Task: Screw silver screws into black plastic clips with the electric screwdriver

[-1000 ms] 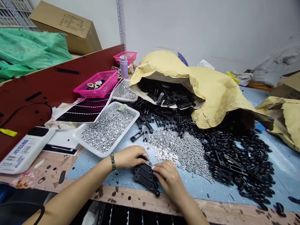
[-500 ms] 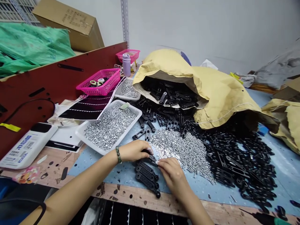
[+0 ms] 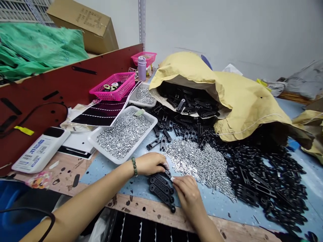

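My left hand (image 3: pixel 152 164), a beaded bracelet at its wrist, is closed around a small black plastic arm piece (image 3: pixel 168 173), hiding much of it. My right hand (image 3: pixel 188 191) pinches at the near end of the same piece; whether a smaller part is also between its fingertips I cannot tell. Just below, several black arms with ball ends (image 3: pixel 161 193) lie side by side on the blue mat. Beyond my hands spread a pile of silver nuts (image 3: pixel 179 154) and a pile of silver screws (image 3: pixel 215 168).
A white tray of nuts (image 3: pixel 92 137) stands to the left, near a white scale (image 3: pixel 41 151) and a pink basket (image 3: pixel 101 95). Loose black parts (image 3: pixel 272 188) cover the right side. Paper sacks (image 3: pixel 191 64) of black parts lie behind. A wooden table edge (image 3: pixel 136 202) runs in front.
The whole view has shifted slightly, so things appear further right. Both hands keep their hold on the black piece, with little movement relative to the table.
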`<act>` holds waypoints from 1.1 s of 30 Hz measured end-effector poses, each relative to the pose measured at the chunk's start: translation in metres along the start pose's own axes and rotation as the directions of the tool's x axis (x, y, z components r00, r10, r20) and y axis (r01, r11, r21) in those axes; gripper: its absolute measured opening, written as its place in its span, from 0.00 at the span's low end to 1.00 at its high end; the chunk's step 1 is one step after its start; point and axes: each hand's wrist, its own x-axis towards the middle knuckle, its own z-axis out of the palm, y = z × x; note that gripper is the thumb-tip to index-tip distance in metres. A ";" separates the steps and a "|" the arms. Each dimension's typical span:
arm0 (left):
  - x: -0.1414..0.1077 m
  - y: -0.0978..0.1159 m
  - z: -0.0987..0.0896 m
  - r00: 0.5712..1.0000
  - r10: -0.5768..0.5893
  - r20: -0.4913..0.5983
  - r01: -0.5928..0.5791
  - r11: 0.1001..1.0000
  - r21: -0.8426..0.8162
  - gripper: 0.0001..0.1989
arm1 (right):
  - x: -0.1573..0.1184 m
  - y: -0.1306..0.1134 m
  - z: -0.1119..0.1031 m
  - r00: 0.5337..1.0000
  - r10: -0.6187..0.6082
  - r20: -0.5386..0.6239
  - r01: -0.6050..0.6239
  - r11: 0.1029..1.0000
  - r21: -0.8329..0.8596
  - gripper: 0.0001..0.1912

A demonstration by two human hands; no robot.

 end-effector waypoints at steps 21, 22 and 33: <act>0.011 0.003 -0.004 0.999 0.042 -0.008 -0.041 0.998 0.056 0.09 | 0.005 -0.001 -0.005 0.997 0.077 -0.026 -0.078 0.996 -0.052 0.09; 0.012 0.003 -0.004 0.999 0.043 -0.009 -0.042 0.997 0.058 0.09 | 0.004 0.001 -0.005 0.996 0.084 -0.032 -0.085 0.995 -0.049 0.09; 0.017 0.001 -0.004 1.000 0.013 0.010 -0.014 0.998 0.060 0.09 | -0.001 0.000 0.006 0.989 0.146 -0.024 -0.147 0.986 -0.076 0.10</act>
